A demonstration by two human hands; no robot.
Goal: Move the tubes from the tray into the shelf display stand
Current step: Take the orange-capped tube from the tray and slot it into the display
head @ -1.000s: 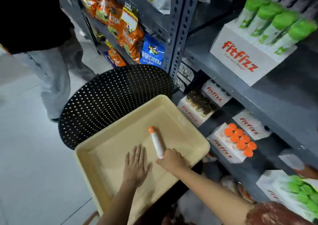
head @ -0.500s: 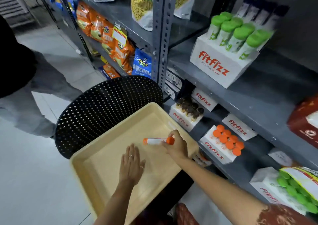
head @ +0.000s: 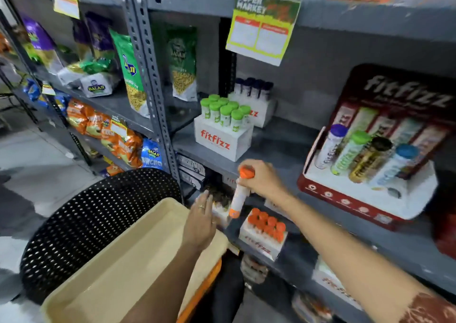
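Note:
My right hand (head: 261, 179) grips a white tube with an orange cap (head: 238, 196) near its top, holding it almost upright in front of the grey shelf. The red display stand (head: 355, 196) sits on the shelf to the right, with several tubes standing in it. The beige tray (head: 118, 271) lies below left, and no tubes show in it. My left hand (head: 200, 221) rests open with fingers spread over the tray's far corner.
White boxes hold green-capped tubes (head: 225, 111) on the shelf and orange-capped tubes (head: 266, 222) one level down. A black perforated chair back (head: 81, 221) stands behind the tray. Snack bags (head: 111, 130) fill the left shelves. A grey upright post (head: 150, 71) divides the shelving.
My right hand has lifted the orange-capped tube out of the tray and up toward the shelf. My left hand slid to the tray's far corner. The view has tilted upward.

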